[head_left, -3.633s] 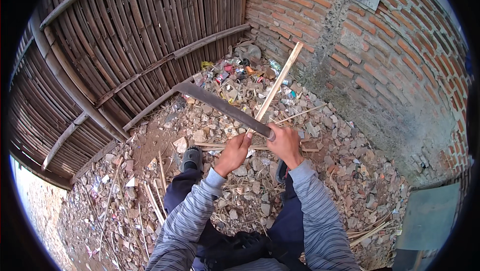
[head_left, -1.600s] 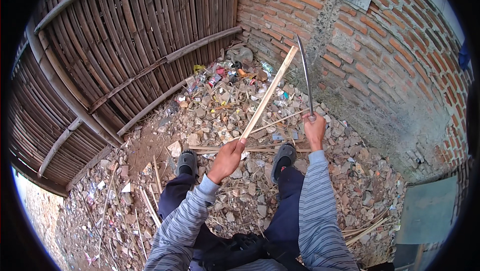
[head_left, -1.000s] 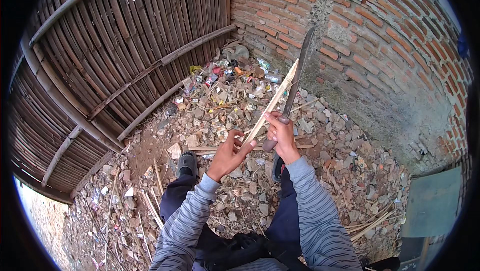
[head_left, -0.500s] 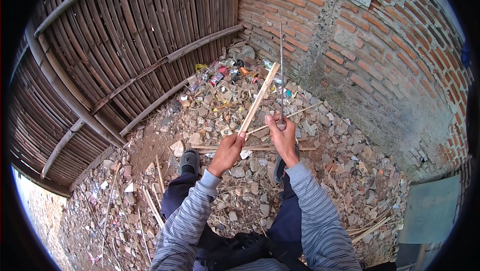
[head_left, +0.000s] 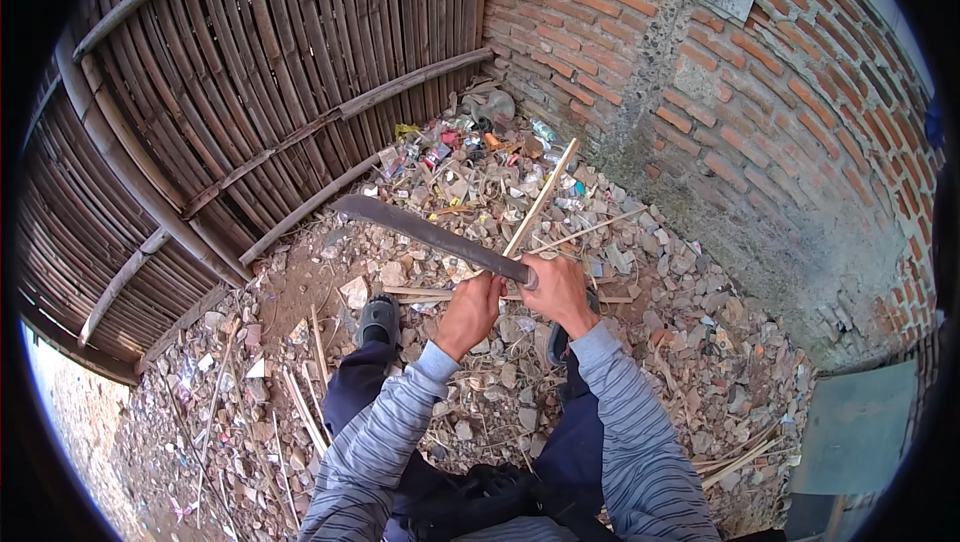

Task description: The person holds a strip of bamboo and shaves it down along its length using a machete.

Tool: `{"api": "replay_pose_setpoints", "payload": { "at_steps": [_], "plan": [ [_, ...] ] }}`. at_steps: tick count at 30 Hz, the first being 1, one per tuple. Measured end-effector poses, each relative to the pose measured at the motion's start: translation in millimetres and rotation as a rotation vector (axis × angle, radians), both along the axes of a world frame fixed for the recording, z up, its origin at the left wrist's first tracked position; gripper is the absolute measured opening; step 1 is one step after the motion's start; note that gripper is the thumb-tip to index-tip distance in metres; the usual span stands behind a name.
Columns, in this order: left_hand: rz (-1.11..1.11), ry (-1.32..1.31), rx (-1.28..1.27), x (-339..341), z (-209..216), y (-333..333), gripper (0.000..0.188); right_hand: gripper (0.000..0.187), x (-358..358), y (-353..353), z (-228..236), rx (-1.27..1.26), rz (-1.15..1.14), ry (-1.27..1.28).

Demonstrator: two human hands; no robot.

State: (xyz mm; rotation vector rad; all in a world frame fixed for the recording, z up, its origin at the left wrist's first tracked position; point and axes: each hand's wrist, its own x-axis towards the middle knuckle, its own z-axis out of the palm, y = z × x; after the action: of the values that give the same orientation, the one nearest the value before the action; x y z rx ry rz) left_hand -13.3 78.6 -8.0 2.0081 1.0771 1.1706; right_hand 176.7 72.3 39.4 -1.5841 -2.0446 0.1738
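Note:
My right hand [head_left: 560, 292] is closed around the handle of a dark machete [head_left: 425, 234]. Its broad blade points left and slants slightly upward, crossing in front of a pale split strip of wood or bamboo [head_left: 543, 197]. That strip leans away up and to the right, its lower end in my left hand [head_left: 472, 314], whose fingers are wrapped round it. Both hands are close together, and the handle end of the blade lies over the strip just above my left fingers. More pale strips [head_left: 415, 292] lie on the ground beyond my hands, between my feet.
Rubble and stones [head_left: 700, 372] cover the ground. A slatted bamboo fence [head_left: 260, 72] rises at the left and a brick wall [head_left: 780, 112] at the right. Colourful litter [head_left: 470, 147] gathers in their corner. Loose strips lie left [head_left: 303, 407] and right [head_left: 740, 462]. A grey-green panel [head_left: 855, 432] stands at lower right.
The machete has swung from upright, edge-on, to lying leftward across the strip. My right hand has turned and moved next to my left, which has shifted slightly right; the strip tilts further right.

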Motion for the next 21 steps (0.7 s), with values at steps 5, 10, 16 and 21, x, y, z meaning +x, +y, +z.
{"api": "replay_pose_setpoints", "payload": {
  "at_steps": [5,10,16,21],
  "plan": [
    [0.075,0.115,0.091,5,-6,2,0.020,0.016,-2,14,-1,-0.019,-0.028,-0.014],
    [0.048,0.078,0.109,5,7,0,0.019,0.016,-1,15,3,0.026,-0.065,-0.029],
    [0.020,0.037,0.069,5,16,-2,0.022,0.017,2,17,5,0.061,-0.126,-0.096],
    [0.011,0.047,-0.059,-10,20,-8,0.034,0.019,19,34,2,0.156,-0.280,-0.078]
  ]
}}
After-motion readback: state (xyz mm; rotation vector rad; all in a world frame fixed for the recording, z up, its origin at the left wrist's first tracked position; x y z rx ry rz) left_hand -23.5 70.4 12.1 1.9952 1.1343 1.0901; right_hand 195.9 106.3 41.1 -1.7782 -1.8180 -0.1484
